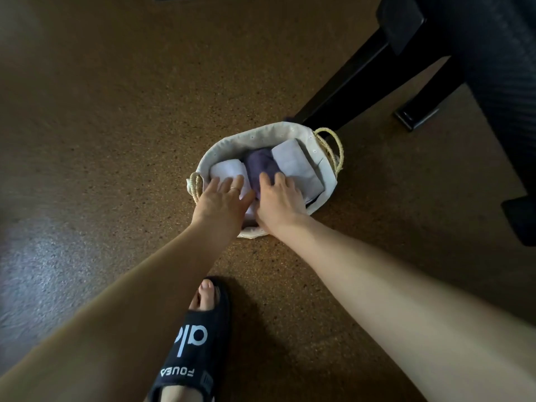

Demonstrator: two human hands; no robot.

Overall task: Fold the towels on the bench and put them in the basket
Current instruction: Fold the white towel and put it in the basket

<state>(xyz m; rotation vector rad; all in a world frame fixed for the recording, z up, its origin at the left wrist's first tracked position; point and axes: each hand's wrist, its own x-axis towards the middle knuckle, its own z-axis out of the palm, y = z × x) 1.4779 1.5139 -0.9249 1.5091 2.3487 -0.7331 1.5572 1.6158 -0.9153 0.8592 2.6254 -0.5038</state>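
Pressing the folded towels down so they sat below the rim, I had both hands in the basket (229,140) on the floor. My left hand (223,198) lay flat, fingers relaxed, on the white towel (226,169). My right hand (280,198) rested spread on the purple towel (261,163), gripping nothing. A second pale towel (293,163) sat by the far handle. The three lay side by side along the basket's long axis, which ran from lower left to upper right.

Speckled brown cork floor (116,126), dimly lit; black furniture legs (345,82) stand at upper right.
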